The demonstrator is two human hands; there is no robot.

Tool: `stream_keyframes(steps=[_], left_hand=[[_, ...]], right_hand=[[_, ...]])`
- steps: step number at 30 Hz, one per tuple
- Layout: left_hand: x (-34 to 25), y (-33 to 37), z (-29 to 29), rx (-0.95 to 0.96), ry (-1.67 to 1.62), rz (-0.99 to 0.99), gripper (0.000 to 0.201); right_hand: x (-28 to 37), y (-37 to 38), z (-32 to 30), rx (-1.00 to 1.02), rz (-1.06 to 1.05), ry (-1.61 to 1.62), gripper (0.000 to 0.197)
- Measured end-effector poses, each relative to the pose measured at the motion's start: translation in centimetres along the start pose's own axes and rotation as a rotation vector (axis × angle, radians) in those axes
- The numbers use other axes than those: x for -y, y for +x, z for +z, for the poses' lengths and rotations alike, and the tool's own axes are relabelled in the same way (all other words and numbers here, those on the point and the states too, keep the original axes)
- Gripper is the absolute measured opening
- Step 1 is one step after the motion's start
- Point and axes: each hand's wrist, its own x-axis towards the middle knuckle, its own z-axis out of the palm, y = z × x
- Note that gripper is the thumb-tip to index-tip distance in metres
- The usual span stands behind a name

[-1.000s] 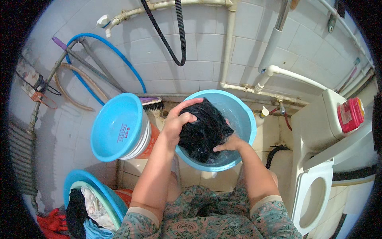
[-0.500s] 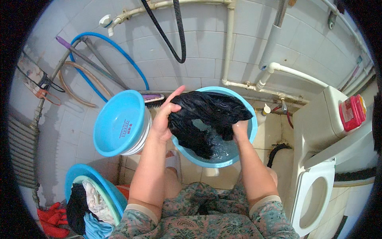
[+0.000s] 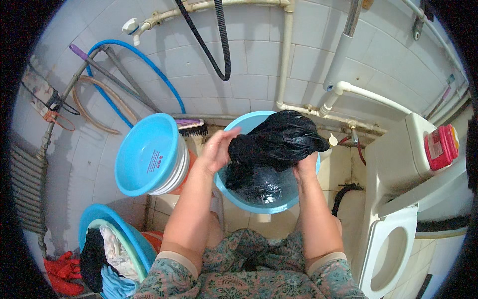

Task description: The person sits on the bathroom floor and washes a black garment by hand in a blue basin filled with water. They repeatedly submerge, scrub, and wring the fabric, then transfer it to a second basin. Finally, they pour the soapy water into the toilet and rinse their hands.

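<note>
A wet black garment (image 3: 276,142) hangs half out of a light blue basin (image 3: 234,192) holding water, on the tiled floor in front of me. My left hand (image 3: 219,149) grips the garment's left side, thumb up. My right hand (image 3: 306,167) holds its right lower part, mostly hidden under the cloth. The garment's lower end trails into the water.
A stack of tilted basins (image 3: 149,154), blue on top, stands at the left. A blue tub with clothes (image 3: 112,249) is at lower left, a red cloth (image 3: 62,271) beside it. A scrub brush (image 3: 191,128), hoses (image 3: 134,65), pipes, a white toilet (image 3: 393,249) and a red container (image 3: 440,147) surround me.
Both hands have lifted the black garment up out of the water and spread it wider; a second ago it was bunched down in the basin.
</note>
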Motion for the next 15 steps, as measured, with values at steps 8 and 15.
stream_keyframes(steps=[8,15], left_hand=[[2.7,0.9,3.9,0.161,0.711,0.475,0.094],[4.5,-0.4,7.8,0.044,0.546,0.315,0.088]], right_hand=[[0.0,-0.5,1.7,0.045,-0.034,-0.132,0.034],[0.2,-0.5,3.2,-0.006,-0.015,-0.615,0.043]])
